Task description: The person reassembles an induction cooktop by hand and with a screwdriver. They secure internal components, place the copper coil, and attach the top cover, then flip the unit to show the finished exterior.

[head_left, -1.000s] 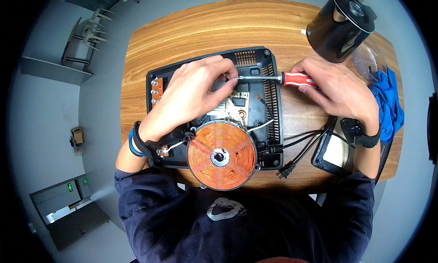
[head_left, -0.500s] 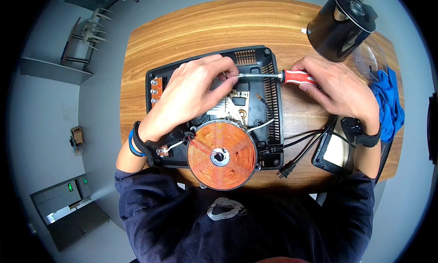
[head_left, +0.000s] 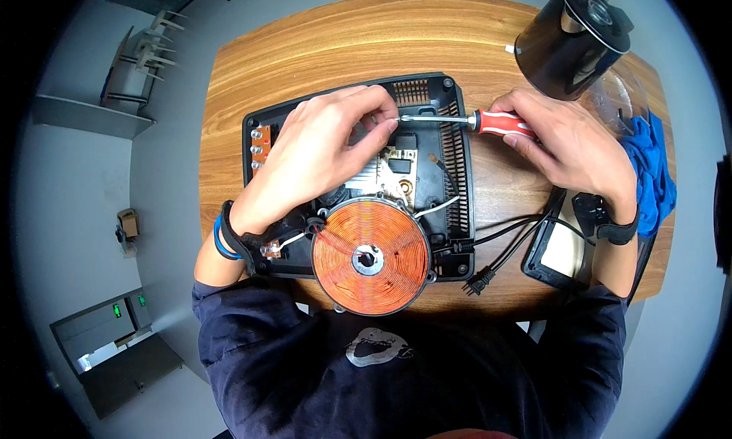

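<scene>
My right hand [head_left: 568, 145] is wrapped round the red-and-white handle of a screwdriver [head_left: 499, 123], held level with its metal shaft pointing left. At the tip, the thumb and fingers of my left hand [head_left: 324, 138] are pinched together; what lies between them is too small to make out. Both hands are above an opened black induction cooker housing [head_left: 467, 187]. Inside it lie a circuit board [head_left: 408, 167], partly covered by my left hand, and an orange board [head_left: 257, 151] with clear LEDs. A round copper coil [head_left: 335, 267] rests over the housing's near edge.
A black kettle-like jug [head_left: 553, 58] stands at the far right, beside clear plastic [head_left: 621, 96] and a blue cloth [head_left: 648, 176]. A power cord with a plug [head_left: 478, 284] and a dark-framed pale panel [head_left: 557, 248] lie right of the housing on the wooden table [head_left: 305, 46].
The screwdriver and my right hand have shifted very slightly to the right, and the shaft lies a touch higher. My left hand keeps its pinch at the tip.
</scene>
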### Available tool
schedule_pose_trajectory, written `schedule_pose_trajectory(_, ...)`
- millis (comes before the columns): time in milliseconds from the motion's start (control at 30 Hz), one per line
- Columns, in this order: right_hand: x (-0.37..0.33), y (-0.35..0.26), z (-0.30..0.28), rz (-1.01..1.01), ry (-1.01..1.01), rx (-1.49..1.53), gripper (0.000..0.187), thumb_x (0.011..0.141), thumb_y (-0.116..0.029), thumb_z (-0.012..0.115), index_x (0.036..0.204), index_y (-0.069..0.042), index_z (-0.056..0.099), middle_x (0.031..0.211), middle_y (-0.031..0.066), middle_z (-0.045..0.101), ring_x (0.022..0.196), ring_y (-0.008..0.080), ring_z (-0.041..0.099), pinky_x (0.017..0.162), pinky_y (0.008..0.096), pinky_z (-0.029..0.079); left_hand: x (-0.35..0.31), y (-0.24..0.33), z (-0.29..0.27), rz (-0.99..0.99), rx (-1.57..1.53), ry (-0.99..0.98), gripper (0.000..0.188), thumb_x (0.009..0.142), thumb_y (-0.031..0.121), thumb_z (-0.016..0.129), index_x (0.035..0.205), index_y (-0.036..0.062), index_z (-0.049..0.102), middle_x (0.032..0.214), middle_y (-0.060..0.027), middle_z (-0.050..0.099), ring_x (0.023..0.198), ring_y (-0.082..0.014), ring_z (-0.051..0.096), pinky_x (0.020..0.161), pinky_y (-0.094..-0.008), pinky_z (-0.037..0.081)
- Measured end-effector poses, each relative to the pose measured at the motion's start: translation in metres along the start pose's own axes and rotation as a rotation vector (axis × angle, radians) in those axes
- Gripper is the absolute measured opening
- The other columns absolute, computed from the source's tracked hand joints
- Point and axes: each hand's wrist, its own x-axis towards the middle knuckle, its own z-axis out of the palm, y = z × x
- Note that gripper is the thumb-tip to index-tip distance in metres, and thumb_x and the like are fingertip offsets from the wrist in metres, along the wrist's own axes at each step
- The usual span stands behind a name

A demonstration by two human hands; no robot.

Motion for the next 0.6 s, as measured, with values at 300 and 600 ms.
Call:
schedule_pose_trajectory(300, 0.001, -0.001, 0.001, -0.029, -0.014, 0.02, 0.027, 0.111, -0.025, 0.068, 0.132, -0.007, 0.064, 0.117, 0.0181, 0.076, 0.11, 0.0415, 0.075, 0.09, 0.0527, 0.06, 0.0, 0.005, -0.002, -0.037, -0.011, -0.037, 0.013, 0.105, 0.017, 0.073, 0.106, 0.0039, 0.07, 0.098, -0.0134, 0.077, 0.095, -0.0334, 0.079, 0.083, -0.045, 0.06)
schedule_pose_trajectory(600, 0.003, 0.002, 0.006, -0.052, 0.001, 0.012, 0.027, 0.111, -0.025, 0.068, 0.131, -0.008, 0.065, 0.116, 0.0183, 0.075, 0.109, 0.0418, 0.074, 0.09, 0.0524, 0.06, -0.001, -0.008, 0.0, -0.026, 0.006, -0.074, 0.012, 0.102, 0.012, 0.08, 0.109, 0.0026, 0.076, 0.1, -0.011, 0.08, 0.088, -0.0256, 0.078, 0.077, -0.036, 0.062)
